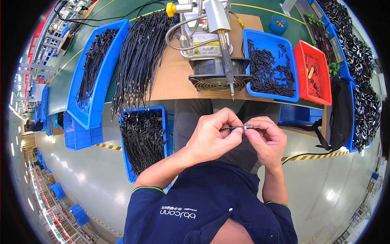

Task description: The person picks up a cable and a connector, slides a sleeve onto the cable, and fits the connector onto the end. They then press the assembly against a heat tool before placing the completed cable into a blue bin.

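Observation:
Both hands meet in front of my lap. Between thumb and finger, my left hand (213,136) pinches a thin black cable (231,128). The fingers of my right hand (266,140) are closed on a small silver-and-black connector (248,127) at the cable's end. Part of the connector is hidden by the fingertips. Just beyond the hands, the pointed metal tip of a soldering iron (227,61) hangs down from its stand, apart from them. A black fan (211,81) sits behind that tip at the table's near edge.
Bundled black cables (144,53) lie left of the stand. Blue trays of cables stand on the table (83,105) and below it (126,156). On the right are a blue tray (272,96) of small black pieces, a red tray (300,61) and a blue cup (278,24).

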Tool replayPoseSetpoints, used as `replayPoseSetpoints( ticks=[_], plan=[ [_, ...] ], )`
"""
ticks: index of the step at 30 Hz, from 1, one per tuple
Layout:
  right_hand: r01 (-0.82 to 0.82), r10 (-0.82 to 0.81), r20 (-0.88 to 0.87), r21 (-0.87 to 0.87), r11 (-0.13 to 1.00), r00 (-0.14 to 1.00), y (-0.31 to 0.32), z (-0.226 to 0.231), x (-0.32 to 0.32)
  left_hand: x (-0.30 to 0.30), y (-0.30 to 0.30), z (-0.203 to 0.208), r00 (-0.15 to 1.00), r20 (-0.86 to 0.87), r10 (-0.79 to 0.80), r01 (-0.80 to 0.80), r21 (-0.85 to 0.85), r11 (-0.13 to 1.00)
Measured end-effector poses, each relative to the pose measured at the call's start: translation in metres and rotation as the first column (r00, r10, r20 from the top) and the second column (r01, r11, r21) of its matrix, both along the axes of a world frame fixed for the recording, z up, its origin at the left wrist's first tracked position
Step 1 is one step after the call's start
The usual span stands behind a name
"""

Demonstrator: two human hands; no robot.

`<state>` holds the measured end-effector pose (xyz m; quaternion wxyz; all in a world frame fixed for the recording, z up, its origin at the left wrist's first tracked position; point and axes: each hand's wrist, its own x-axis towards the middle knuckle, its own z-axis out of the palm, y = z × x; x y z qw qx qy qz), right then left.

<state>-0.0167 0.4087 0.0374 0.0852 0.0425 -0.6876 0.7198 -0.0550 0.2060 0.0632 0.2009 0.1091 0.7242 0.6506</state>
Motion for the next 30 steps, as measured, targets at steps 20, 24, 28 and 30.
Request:
replayPoseSetpoints(
  ticks=[20,24,28,30],
  plan=[
    [0.240,-0.002,-0.479,0.434,0.868,0.878,-0.019,0.027,-0.021,-0.017,-0.015,0.022,0.912,-0.406,0.054,-0.130,-0.163,0.978],
    [0.318,-0.044,-0.538,0.429,0.846,0.842,-0.026,0.022,-0.026,-0.020,-0.014,0.030,0.909,-0.416,0.024,-0.121,-0.208,0.971],
    [0.359,-0.058,-0.575,0.426,0.830,0.816,-0.031,0.018,-0.030,-0.022,-0.013,0.030,0.891,-0.454,0.032,-0.149,-0.224,0.963],
    [0.391,-0.076,-0.583,0.436,0.811,0.809,-0.033,0.017,-0.030,-0.023,-0.013,0.030,0.885,-0.464,0.038,-0.158,-0.222,0.962]
  ],
)
